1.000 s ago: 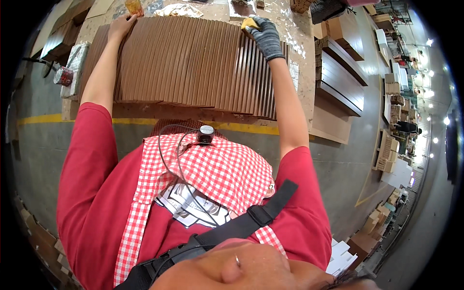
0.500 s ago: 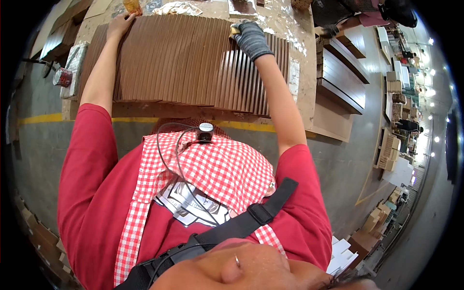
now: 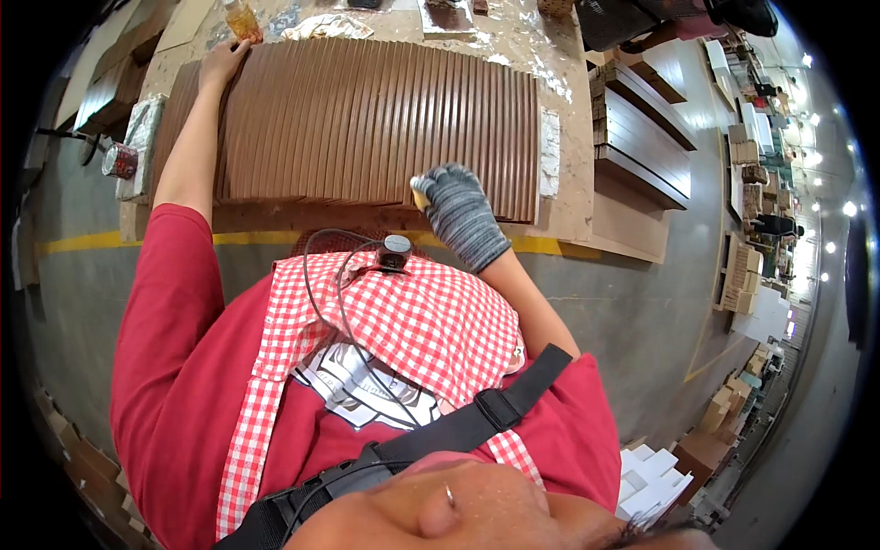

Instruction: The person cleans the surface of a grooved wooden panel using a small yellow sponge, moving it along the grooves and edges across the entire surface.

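A long row of brown slats (image 3: 357, 119), set tightly side by side, lies across the table. My bare left hand (image 3: 223, 62) is at their far left end, fingers bent over the edge, its forearm along the slats. Just beyond its fingertips stands a clear bottle of amber liquid (image 3: 240, 20). My right hand (image 3: 458, 211), in a grey knitted glove, is closed on a small yellowish pad (image 3: 420, 194) at the near edge of the slats. Most of the pad is hidden by the glove, so its exact kind does not show.
The worn table (image 3: 564, 137) has white paint spots. A crumpled cloth (image 3: 327, 27) lies beyond the slats. At the left, a stained can (image 3: 120, 160) stands beside a whitish block (image 3: 142, 137). Dark brown panels (image 3: 642, 151) are stacked at the right, below another person (image 3: 632, 20).
My right hand has come from the far edge of the slats to their near edge, the pad still in it. The left hand stays at the far left end.
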Demonstrator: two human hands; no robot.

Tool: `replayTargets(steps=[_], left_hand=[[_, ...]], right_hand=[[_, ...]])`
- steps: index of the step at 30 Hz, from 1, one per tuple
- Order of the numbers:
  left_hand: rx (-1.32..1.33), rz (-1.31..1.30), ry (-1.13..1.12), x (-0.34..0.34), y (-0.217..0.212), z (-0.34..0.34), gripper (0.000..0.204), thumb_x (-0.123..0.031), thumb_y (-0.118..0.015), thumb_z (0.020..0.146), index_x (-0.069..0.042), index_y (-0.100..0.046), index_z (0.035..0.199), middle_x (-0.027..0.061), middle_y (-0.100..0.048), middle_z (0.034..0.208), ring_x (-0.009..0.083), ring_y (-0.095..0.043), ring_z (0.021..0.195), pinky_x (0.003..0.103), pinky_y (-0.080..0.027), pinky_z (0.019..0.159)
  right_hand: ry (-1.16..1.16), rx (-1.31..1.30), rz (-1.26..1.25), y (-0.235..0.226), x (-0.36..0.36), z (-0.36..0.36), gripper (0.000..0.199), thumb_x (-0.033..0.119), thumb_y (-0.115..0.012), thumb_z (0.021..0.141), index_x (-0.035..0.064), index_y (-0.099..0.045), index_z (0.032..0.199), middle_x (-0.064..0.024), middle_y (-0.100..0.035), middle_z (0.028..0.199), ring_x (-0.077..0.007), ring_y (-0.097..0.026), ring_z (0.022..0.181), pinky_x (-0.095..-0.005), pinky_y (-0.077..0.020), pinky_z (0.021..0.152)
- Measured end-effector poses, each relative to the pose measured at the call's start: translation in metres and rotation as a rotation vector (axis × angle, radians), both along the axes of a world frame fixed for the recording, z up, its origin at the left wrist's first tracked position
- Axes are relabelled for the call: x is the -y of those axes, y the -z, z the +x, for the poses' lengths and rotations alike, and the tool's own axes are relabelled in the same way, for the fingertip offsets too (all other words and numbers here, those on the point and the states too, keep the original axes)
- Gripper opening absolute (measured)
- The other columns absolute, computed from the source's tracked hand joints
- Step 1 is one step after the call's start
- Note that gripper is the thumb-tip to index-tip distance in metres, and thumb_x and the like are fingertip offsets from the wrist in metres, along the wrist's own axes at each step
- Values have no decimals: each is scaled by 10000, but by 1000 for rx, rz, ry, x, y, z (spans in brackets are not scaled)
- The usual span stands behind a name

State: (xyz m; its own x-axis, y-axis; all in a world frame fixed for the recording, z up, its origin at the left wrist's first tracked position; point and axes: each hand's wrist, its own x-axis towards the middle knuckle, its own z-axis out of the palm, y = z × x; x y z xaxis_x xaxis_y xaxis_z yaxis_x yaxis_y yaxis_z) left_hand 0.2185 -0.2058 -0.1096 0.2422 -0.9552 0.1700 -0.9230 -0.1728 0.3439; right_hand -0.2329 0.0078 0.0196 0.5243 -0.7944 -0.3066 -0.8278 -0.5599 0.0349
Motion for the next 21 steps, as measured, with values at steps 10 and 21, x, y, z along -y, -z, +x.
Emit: replayTargets(steps=[10,21], left_hand=[[-30,58,-25,1,-8,-7,527,-553,-468,842,-114,-649,1071,156,-634,1044,335,-586,999,427,-446,865],[-45,47,-41,-11,-16,-6,511,-541,-471,847,-93,-650,1017,181,-634,993,355,-593,949,443,-458,799]], right_hand=[[90,334,-16,-3,22,-15,300,172,-677,783,141,-641,1079,-73,-614,983,-230,-562,953,-347,-416,942],[311,988,-125,-3,17,-55,402,148,-706,769,39,-583,1136,-117,-585,987,-244,-562,917,-328,-459,839]])
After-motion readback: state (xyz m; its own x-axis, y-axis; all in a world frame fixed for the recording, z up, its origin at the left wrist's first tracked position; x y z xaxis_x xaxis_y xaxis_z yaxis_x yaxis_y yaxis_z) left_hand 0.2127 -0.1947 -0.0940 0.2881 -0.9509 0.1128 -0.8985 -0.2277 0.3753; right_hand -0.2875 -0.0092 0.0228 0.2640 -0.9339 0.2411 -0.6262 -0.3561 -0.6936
